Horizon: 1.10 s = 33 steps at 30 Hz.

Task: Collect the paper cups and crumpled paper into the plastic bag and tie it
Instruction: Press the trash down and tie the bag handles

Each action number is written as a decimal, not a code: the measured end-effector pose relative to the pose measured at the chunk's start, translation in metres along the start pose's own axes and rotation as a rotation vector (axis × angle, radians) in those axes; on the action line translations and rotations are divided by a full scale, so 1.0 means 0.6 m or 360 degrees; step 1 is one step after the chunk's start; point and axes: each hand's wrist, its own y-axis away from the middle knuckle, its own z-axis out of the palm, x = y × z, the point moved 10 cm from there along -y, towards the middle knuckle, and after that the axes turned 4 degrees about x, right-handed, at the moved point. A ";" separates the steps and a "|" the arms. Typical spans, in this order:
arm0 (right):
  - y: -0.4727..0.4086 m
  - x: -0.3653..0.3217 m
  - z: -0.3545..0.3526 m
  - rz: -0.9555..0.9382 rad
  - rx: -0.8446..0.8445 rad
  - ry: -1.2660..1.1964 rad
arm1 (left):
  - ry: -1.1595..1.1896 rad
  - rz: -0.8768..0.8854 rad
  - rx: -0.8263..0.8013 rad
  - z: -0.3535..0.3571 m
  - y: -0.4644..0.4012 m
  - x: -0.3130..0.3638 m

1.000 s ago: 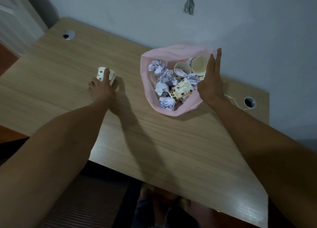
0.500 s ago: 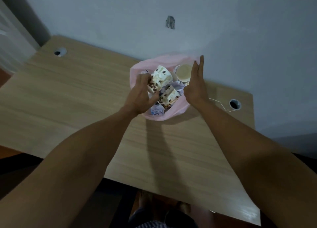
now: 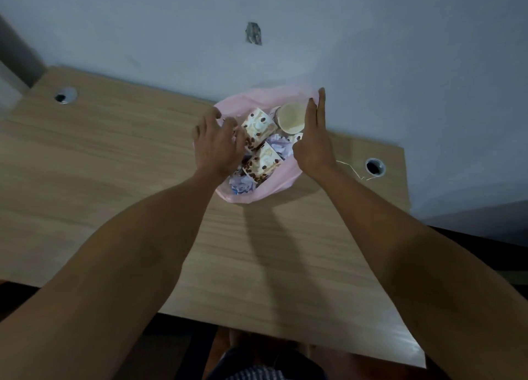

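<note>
The pink plastic bag (image 3: 258,195) stands open at the back of the wooden table (image 3: 114,162), against the wall. Inside lie a spotted paper cup (image 3: 259,126) on its side, a second spotted cup (image 3: 264,162) below it, and an upright cup (image 3: 291,116) showing its pale inside. Crumpled paper (image 3: 243,183) fills the gaps between them. My left hand (image 3: 217,145) hovers over the bag's left rim with its fingers loosely spread, fingertips beside the upper spotted cup. My right hand (image 3: 314,139) lies flat against the bag's right side, fingers straight.
Round cable holes sit in the table at the far left (image 3: 65,95) and right (image 3: 375,166). A thin white wire (image 3: 351,169) runs from the right hole toward the bag. The grey wall (image 3: 371,65) rises directly behind the bag.
My left hand carried a spotted cup from the table's left side into the bag and let go of it. My right hand stayed flat on the bag's right side.
</note>
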 end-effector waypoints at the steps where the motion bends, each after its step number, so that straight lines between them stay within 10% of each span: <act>1: -0.002 0.002 -0.001 0.0006 0.0000 0.0015 | -0.0003 -0.0059 0.0005 -0.003 -0.001 -0.015; 8: -0.006 0.023 0.007 0.0021 -0.0051 0.0095 | 0.0384 -0.0411 -0.0374 0.045 -0.002 -0.101; 28: -0.049 0.047 -0.251 0.0174 0.0024 0.0309 | 0.0322 -0.0201 -0.0143 -0.233 -0.165 -0.001; 33: -0.013 0.103 -0.319 0.0784 0.0044 0.0409 | 0.0172 -0.0373 -0.0241 -0.249 -0.179 -0.019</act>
